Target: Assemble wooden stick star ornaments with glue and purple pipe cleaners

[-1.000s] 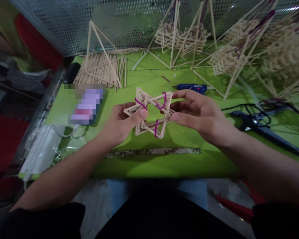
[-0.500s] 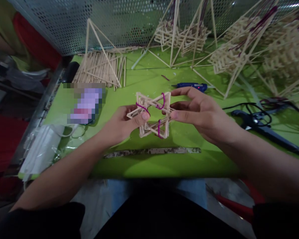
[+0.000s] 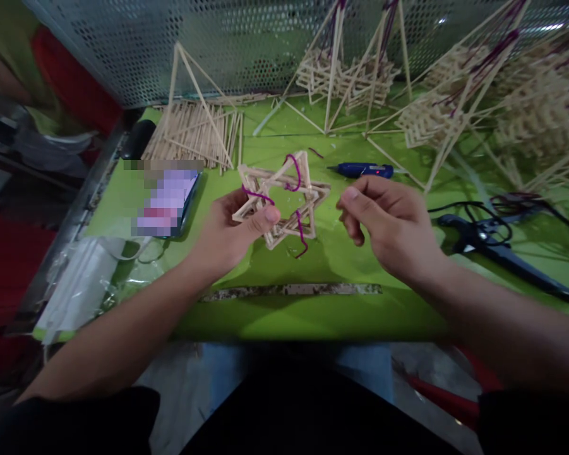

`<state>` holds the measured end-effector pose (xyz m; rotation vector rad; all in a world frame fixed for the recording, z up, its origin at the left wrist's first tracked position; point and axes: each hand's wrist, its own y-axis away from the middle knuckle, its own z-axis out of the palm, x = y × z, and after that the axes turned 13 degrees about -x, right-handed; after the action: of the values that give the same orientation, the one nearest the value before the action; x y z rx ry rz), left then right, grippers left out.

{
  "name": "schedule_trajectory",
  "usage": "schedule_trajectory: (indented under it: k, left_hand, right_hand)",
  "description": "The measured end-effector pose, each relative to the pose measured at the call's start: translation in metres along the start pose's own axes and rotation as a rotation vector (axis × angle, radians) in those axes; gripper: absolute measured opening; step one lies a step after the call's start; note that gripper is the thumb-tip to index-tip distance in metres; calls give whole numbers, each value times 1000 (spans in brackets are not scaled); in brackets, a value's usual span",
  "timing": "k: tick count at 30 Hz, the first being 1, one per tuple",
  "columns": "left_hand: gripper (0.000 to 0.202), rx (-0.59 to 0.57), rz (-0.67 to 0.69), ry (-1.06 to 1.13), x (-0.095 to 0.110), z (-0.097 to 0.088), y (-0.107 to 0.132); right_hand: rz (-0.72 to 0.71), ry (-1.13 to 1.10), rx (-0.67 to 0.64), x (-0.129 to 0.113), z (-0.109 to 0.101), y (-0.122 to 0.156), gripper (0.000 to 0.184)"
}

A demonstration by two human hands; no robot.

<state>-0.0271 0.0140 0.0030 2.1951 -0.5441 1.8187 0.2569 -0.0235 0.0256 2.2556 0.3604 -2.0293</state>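
Observation:
My left hand (image 3: 230, 230) grips a star-shaped frame of thin wooden sticks (image 3: 281, 197) by its left point, thumb pressed on top. Purple cord loops run around several of its joints and one end dangles below. The frame is held a little above the green table (image 3: 275, 316). My right hand (image 3: 391, 224) hovers just right of the frame, apart from it, with its fingers loosely curled and nothing visible in them.
A blue glue gun (image 3: 362, 170) lies behind my right hand. Dark scissors with a black cable (image 3: 492, 243) lie at the right. A sticks bundle (image 3: 194, 133) and stick pyramids (image 3: 341, 69) stand at the back. A phone (image 3: 168, 202), plastic bags (image 3: 83, 284) and a stained strip (image 3: 293, 290) are also there.
My right hand let go of the star frame and drew back to the right. My left hand lifted and tilted the frame slightly up and left.

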Motion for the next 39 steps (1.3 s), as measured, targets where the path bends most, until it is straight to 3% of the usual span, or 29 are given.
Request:
schedule_trajectory:
  k: [10, 20, 27, 39]
  left_hand:
    - [67, -6, 46, 66, -17, 1, -1]
    - [64, 12, 39, 98, -8, 3, 1]
    - [62, 18, 28, 97, -11, 3, 3]
    - [67, -6, 50, 47, -2, 8, 0]
  right_hand:
    - [-75, -12, -77, 10, 8, -1, 27]
    - [-377, 192, 9, 14, 14, 10, 8]
    - [-665, 378, -22, 16, 18, 12, 31]
    - [-817, 645, -90, 14, 8, 7, 34]
